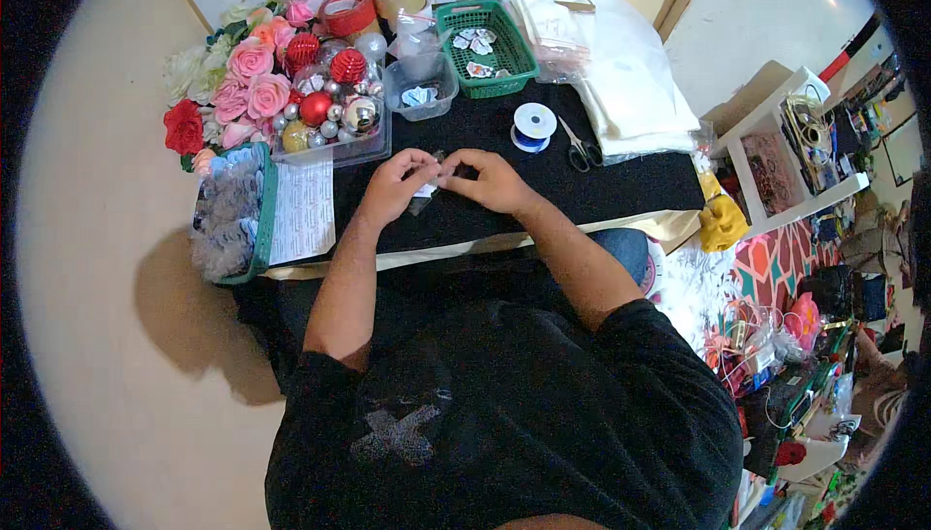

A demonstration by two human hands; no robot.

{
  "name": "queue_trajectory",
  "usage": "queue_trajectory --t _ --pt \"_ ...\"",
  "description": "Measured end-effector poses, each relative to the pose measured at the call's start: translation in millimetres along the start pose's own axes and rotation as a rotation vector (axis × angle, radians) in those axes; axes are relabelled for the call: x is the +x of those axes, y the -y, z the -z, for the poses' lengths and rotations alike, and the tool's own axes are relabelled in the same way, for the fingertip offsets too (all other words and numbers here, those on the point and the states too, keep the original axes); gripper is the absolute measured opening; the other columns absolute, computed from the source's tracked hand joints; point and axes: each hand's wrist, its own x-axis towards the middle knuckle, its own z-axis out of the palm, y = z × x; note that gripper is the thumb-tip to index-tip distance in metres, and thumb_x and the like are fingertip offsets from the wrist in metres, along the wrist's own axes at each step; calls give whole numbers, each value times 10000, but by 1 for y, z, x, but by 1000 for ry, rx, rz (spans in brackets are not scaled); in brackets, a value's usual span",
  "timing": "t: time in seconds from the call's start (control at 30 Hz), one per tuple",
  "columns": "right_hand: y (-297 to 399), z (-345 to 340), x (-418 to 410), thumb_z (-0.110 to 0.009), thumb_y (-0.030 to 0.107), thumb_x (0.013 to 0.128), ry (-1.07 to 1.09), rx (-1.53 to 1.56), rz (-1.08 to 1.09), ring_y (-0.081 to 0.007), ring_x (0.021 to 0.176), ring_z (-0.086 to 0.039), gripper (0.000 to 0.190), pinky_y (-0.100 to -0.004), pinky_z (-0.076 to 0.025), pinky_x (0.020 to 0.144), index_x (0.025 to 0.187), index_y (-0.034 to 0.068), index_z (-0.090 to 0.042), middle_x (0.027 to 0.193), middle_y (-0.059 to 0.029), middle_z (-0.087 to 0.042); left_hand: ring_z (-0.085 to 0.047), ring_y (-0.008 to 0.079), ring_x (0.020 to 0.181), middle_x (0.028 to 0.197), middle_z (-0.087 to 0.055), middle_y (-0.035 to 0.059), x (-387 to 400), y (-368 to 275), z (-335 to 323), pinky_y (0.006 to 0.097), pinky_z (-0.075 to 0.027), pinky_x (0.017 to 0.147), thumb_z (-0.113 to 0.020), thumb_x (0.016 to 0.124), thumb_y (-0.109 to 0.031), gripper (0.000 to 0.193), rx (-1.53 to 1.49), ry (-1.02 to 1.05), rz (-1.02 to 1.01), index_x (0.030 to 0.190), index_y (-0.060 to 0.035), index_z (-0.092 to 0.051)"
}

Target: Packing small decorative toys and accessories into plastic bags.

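My left hand (395, 187) and my right hand (489, 179) meet over the black cloth (480, 213) on the table. Their fingertips pinch a small clear packet (422, 199) with something pale in it. The fingers hide much of this packet, so its contents cannot be made out. To the right of my right hand stands a white spool of blue thread or ribbon (534, 125). Beside the spool lie scissors (580, 148) with dark handles. A clear plastic tub (440, 104) with pale blue pieces inside sits just beyond my hands.
Behind stands a green plastic basket (527, 73) with paper cut-outs. At left are a clear tray (345, 155) of Christmas baubles, artificial roses (251, 79), a printed sheet (305, 203) and a green basket (265, 232) of grey fluffy pieces. Tape rolls (348, 12) and plastic bags (633, 93) line the back.
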Motion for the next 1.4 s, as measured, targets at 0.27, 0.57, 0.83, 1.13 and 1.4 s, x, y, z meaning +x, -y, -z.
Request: queue_trajectory --t 0.27,0.57,0.83,1.13,1.4 --pt "-20 2 0 -705 229 896 -161 244 -185 -96 829 -580 224 -275 -477 772 1018 44 -684 904 -20 -673 -604 139 1051 1119 -659 67 4 6 2 285 -447 955 -617 949 -136 303 -61 9 -23 1214 0 -559" --pt "-7 5 1 -725 191 859 -39 52 -30 -154 840 -597 194 -289 -485 776 981 40 -710 921 -71 -651 -591 141 1058 1108 -652 71 0 9 6 288 -454 934 -624 942 -123 337 -59 35 -27 1250 -5 -549" --pt "7 0 -12 -713 148 845 -431 52 -78 -183 800 -590 238 -336 -486 711 972 36 -546 919 -90 -602 -610 140 1012 1057 -666 72 4 5 -1 296 -465 899 -624 943 -151 284 37 -28 -16 1194 -20 -597" --pt "13 98 -71 -678 96 809 -680 -776 8 -379 892 -576 177 -474 -457 823 955 45 -592 908 -163 -591 -537 336 1097 1090 -565 141 -1 1 -20 412 -446 925 -687 848 -157 299 739 -314 -413 1136 -84 -646" --pt "10 132 -112 -684 266 828 -379 -804 -509 -384 1005 -614 357 -477 -506 863 1098 46 -608 1067 -196 -642 -517 323 1009 1021 -577 100 8 -33 -73 451 -438 861 -699 824 -182 237 904 -256 -505 1048 -112 -662"
